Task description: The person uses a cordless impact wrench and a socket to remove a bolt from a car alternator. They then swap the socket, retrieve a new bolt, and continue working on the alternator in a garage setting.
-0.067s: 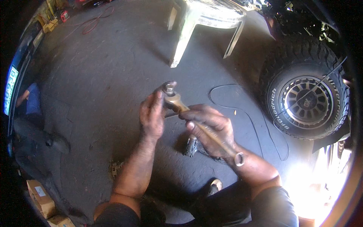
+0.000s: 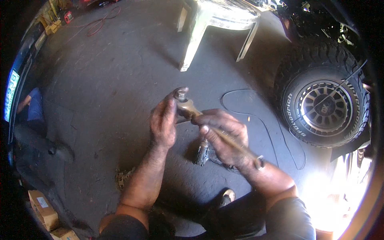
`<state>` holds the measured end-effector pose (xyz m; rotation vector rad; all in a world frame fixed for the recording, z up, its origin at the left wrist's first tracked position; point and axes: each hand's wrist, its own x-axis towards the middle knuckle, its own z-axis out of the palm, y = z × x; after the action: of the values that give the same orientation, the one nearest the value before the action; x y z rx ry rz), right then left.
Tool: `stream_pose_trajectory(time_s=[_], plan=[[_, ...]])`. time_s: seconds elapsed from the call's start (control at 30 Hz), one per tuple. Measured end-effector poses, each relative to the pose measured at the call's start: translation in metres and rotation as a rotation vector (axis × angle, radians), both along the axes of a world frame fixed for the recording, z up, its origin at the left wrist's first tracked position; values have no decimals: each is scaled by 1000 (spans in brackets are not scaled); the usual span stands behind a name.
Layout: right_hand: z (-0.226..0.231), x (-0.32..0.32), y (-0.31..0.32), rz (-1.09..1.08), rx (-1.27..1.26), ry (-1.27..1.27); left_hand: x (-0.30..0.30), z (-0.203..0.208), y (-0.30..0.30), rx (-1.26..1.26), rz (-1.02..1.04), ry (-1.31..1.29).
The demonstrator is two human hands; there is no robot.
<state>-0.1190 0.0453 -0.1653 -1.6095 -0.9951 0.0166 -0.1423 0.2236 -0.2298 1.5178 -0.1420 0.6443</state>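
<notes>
My left hand [image 2: 163,125] is closed, with its fingers pointing away from me, around a shiny metal bolt [image 2: 181,95]. Only the hexagonal head of the bolt shows clearly; my fingers hide the remainder. In my right hand [image 2: 226,134] I grip a long combination wrench [image 2: 234,145], thumb along its shaft. Its open jaw lies right beside the bolt head, close to my left fingertips; whether they touch I cannot tell. The ring end sits over my right wrist, slightly blurred. Beneath my right hand, a dark power tool [image 2: 203,155] lies on the floor, partly hidden.
A worn white plastic chair [image 2: 195,38] stands ahead. To the right is a large off-road wheel [image 2: 325,108] under a vehicle. A thin black cable [image 2: 262,119] curls across the grey floor. Cardboard boxes [image 2: 43,210] sit at lower left; another person's blue-clothed leg [image 2: 35,105] shows at far left.
The wrench has turned slightly in my right hand, its ring end swinging a little to the right and up. Both hands have shifted slightly to the right.
</notes>
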Motion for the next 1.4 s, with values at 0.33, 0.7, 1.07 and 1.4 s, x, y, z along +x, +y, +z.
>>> stream_pose_trajectory(time_s=[0.33, 0.7, 1.07, 1.4], plan=[[2, 26, -21, 27, -192, 373, 18, -46, 17, -388, -130, 273], [-111, 7, 4, -49, -791, -82, -42, -216, 12, -259, -345, 1032], [-201, 12, 29, -61, -1096, 63, -71, -316, 30, 580, 227, 888], [-178, 15, 37, -49, -1187, 98, -76, -318, 50, 394, 196, 980]])
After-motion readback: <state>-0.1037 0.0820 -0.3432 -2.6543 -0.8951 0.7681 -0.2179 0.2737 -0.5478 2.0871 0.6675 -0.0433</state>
